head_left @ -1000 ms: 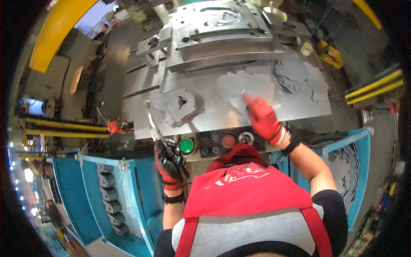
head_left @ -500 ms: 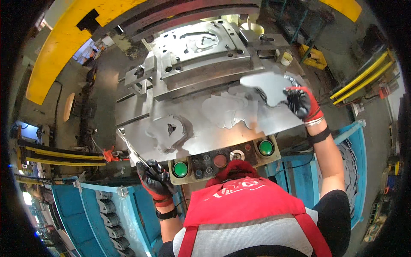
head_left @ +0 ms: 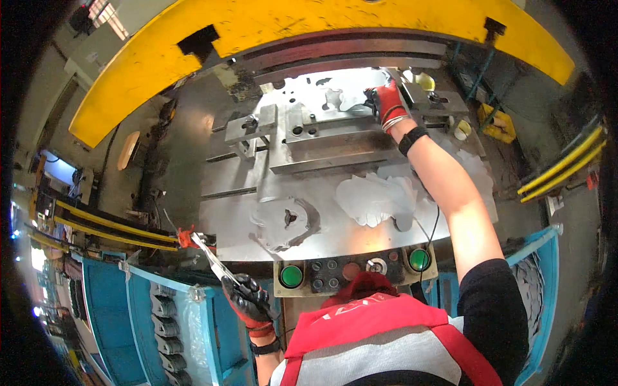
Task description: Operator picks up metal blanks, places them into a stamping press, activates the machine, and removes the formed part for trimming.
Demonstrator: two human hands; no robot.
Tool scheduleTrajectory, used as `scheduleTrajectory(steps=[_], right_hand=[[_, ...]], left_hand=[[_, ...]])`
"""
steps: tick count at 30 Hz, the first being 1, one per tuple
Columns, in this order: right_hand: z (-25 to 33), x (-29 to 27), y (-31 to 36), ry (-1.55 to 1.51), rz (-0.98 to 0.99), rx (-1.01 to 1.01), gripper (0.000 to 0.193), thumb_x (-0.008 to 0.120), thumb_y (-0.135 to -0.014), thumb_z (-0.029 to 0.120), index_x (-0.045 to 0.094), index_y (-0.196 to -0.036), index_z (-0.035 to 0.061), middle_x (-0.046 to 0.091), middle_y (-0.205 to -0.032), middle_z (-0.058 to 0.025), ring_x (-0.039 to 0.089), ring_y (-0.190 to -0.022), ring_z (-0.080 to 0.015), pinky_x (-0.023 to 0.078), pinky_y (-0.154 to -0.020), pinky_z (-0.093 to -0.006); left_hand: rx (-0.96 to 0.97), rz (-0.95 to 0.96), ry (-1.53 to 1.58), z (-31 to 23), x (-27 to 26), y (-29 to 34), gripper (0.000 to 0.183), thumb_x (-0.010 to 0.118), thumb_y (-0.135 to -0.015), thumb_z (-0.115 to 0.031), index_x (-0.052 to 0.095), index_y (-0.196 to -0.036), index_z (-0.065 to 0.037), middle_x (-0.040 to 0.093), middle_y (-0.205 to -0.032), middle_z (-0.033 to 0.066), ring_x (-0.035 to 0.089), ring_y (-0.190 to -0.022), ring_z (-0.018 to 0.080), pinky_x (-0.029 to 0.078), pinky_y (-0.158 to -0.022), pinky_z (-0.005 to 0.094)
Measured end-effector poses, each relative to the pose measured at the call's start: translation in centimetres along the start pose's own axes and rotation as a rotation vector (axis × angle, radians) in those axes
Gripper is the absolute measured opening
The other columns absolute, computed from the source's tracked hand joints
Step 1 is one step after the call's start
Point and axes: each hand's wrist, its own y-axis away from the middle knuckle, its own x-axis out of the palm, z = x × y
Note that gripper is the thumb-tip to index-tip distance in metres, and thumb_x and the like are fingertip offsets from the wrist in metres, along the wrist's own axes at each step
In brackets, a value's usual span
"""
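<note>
My left hand [head_left: 248,299], in a black and red glove, is closed around long metal tongs [head_left: 209,255] left of the control box. Their tips point up and away from me. My right hand [head_left: 384,103], gloved the same way, reaches far forward over the steel die [head_left: 341,138]. Its fingers are closed at the right edge of a flat, curved sheet-metal blank [head_left: 351,101], which lies low over the die's bright top face. Glare and the glove hide part of the blank. Several similar blanks [head_left: 373,199] lie overlapping on the press table [head_left: 238,238].
A yellow press beam [head_left: 309,26] arches over the far side. Near me stands a control box with two green buttons [head_left: 291,276] [head_left: 420,259]. A ring-shaped metal part [head_left: 290,219] lies on the table's left. Blue bins [head_left: 167,283] with stacked parts flank me.
My right hand has moved forward and left with the blank, from above the table's right side to the die. The left hand still holds the tongs. The view has shifted.
</note>
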Motion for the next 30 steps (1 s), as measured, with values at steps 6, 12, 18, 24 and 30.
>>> scheduleTrajectory(steps=[6,12,18,24,30], right_hand=[[-4.3,2.3,-2.8,0.826,-0.163,-0.218,0.063,0.064,-0.061,0.006,0.036,-0.117,0.0013,0.054,-0.099,-0.0195,0.054,-0.092,-0.0322,0.045,-0.08,-0.0369],[2.3,2.0,-0.9,1.574,0.04,-0.242,0.058,0.062,-0.066,0.04,0.054,-0.112,0.0059,0.045,-0.117,-0.0253,0.047,-0.106,-0.0382,0.037,-0.091,-0.0409],[5.6,-5.2,11.7,0.969,0.125,-0.564,0.033,0.061,-0.074,0.017,0.059,-0.105,0.0051,0.054,-0.104,-0.0199,0.048,-0.104,-0.0314,0.039,-0.088,-0.0373],[4.2,-21.8,28.8,1.011,-0.546,-0.188,0.029,0.054,-0.083,0.012,0.053,-0.109,-0.0004,0.05,-0.109,-0.0148,0.046,-0.106,-0.0254,0.034,-0.094,-0.0346],[-7.5,-34.2,39.5,0.623,-0.394,0.572,0.065,0.067,-0.073,0.035,0.043,-0.118,-0.005,0.047,-0.121,-0.019,0.046,-0.108,-0.0294,0.039,-0.088,-0.0365]], left_hand=[[-0.101,-0.085,0.031,-0.1,-3.7,-0.6,0.035,0.045,-0.087,-0.046,0.048,-0.08,-0.012,0.045,-0.059,0.0001,0.041,-0.04,0.009,0.036,-0.035,0.0187],[-0.046,-0.031,0.024,1.4,-4.8,-1.6,0.033,0.045,-0.087,-0.043,0.05,-0.082,-0.011,0.048,-0.063,0.0007,0.043,-0.042,0.0091,0.037,-0.036,0.0195],[-0.084,-0.051,-0.101,3.2,-7.6,-3.0,0.033,0.042,-0.089,-0.039,0.051,-0.09,-0.007,0.05,-0.069,0.0033,0.047,-0.053,0.0107,0.04,-0.046,0.0216],[-0.048,-0.279,-0.59,11.2,-17.9,-4.3,0.045,0.061,-0.079,-0.036,0.052,-0.104,0.0,0.055,-0.091,0.008,0.052,-0.078,0.017,0.043,-0.065,0.0318],[-0.496,0.036,-0.678,19.8,-22.0,-7.0,0.054,0.067,-0.073,-0.037,0.048,-0.106,0.001,0.057,-0.093,0.0106,0.055,-0.074,0.0218,0.045,-0.06,0.0365]])
